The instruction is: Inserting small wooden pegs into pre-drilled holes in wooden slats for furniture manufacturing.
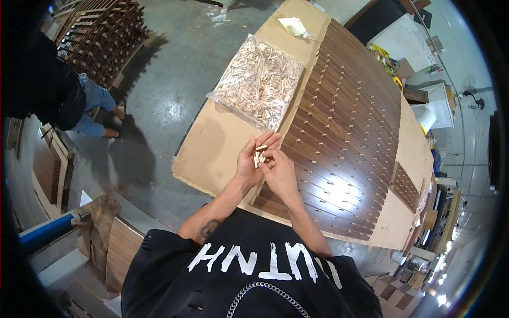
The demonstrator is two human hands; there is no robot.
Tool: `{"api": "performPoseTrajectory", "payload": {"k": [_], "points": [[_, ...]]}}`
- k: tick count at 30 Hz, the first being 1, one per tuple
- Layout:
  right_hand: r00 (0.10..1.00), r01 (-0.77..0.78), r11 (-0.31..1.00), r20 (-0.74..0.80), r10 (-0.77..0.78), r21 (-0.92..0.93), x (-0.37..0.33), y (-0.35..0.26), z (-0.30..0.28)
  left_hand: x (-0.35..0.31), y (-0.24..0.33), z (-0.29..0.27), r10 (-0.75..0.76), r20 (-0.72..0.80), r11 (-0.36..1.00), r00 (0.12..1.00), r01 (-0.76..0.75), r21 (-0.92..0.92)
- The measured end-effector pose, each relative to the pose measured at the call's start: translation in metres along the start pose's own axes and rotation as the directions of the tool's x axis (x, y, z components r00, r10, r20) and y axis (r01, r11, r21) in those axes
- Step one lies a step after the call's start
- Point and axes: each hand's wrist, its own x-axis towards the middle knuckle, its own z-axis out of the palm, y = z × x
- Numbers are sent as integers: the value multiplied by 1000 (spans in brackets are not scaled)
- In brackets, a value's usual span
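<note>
My left hand [246,165] is turned palm up and cupped, with several short pale wooden dowels [257,160] lying in it. Over that palm, the fingers of my right hand [281,174] are pinched together at the dowels. Just beyond my hands, a clear plastic bag [260,79] full of loose dowels rests on the cardboard-covered table [204,153]. To the right lie dark brown wooden boards [350,106] side by side, with dowels standing out of them in many spaced rows.
A pale paper piece [293,26] lies at the table's far end. A small dark slatted piece [404,186] sits at the right edge. On the left, another person [69,90] stands near a stack of dark wooden pieces [103,37]. Shelves and a white cabinet [435,103] line the right wall.
</note>
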Motion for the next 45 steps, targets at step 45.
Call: {"api": "performPoseTrajectory", "payload": {"k": [45], "points": [[984,62,775,-89,-151,-629,54,128,-50,-3,14,-47,-124,-373,979,919,176,107]]}}
